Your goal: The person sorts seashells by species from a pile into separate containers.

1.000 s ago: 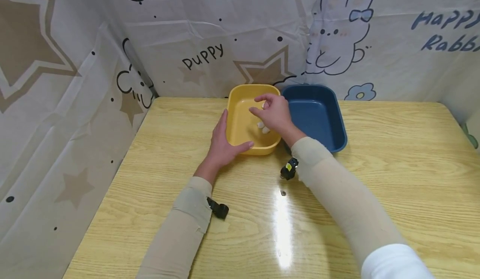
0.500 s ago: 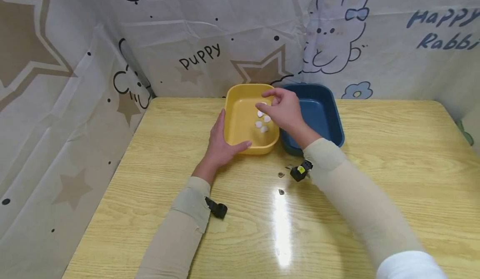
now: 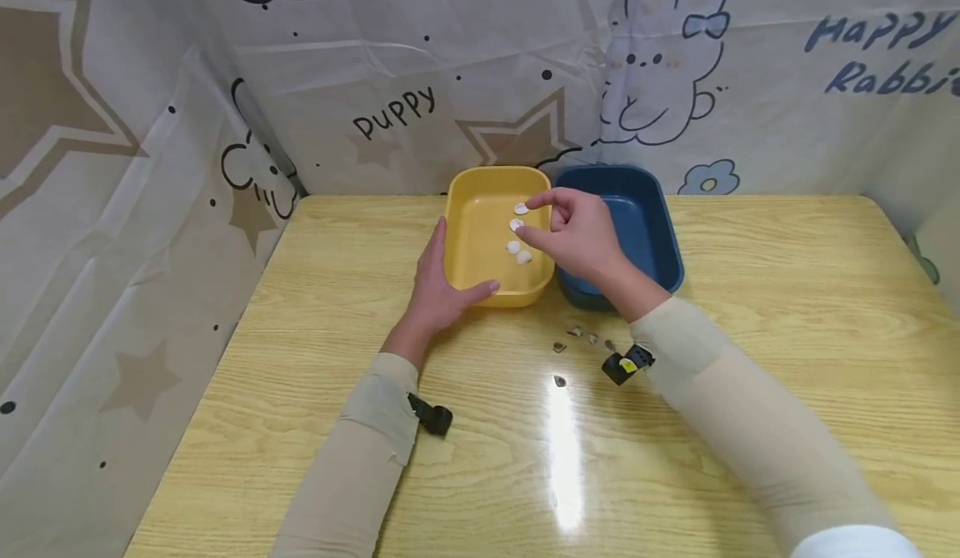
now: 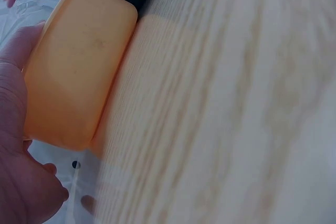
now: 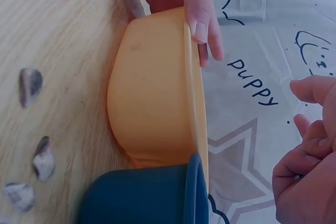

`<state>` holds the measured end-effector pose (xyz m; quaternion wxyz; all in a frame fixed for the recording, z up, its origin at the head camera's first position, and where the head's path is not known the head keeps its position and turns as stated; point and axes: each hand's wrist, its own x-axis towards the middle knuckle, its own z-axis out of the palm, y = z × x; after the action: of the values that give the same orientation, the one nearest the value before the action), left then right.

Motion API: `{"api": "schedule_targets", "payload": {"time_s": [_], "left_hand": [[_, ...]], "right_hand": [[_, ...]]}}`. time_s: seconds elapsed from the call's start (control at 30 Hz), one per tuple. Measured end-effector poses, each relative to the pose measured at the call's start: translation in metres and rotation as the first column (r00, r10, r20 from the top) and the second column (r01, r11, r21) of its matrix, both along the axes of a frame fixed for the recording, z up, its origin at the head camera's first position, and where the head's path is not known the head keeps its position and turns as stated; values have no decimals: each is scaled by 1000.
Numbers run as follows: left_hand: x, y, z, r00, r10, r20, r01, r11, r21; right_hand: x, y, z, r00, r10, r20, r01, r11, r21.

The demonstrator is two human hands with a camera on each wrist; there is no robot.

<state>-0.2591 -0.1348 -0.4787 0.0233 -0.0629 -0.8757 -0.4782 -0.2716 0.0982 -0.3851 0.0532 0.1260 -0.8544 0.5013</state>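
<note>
At the front left corner of the yellow tray (image 3: 495,298), my left hand (image 3: 441,295) holds on, thumb over the front rim and fingers along the left wall. Several small white shells (image 3: 523,257) lie in the tray's right half. Over the tray's right rim is my right hand (image 3: 581,233), its thumb and forefinger apart and its other fingers curled. In the right wrist view a tiny pale spot shows between the curled fingers (image 5: 310,166); I cannot tell what it is. Part of the left hand (image 5: 194,3) shows there on the tray's rim.
A dark blue tray (image 3: 663,245) stands against the yellow tray's right side. Several grey-brown shells (image 3: 559,381) lie on the wooden table (image 3: 480,458) in front of the trays. A printed cloth (image 3: 315,99) hangs behind and to the left.
My right hand has drawn back to the right, uncovering more white shells in the yellow tray and more shells on the table. The left hand stays on the yellow tray.
</note>
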Motion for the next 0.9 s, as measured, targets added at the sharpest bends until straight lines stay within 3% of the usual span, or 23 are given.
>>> {"api": "schedule_targets", "payload": {"time_s": [0.67,0.9], "left_hand": [[1,1,4,999,16,38,-16,1000,2],[2,2,3,999,20,49,-20,1000,-8]], "right_hand": [[44,29,-7,997,82,9,-82,994,70],[58,36,-19,993,110,41,-114,989,96]]}}
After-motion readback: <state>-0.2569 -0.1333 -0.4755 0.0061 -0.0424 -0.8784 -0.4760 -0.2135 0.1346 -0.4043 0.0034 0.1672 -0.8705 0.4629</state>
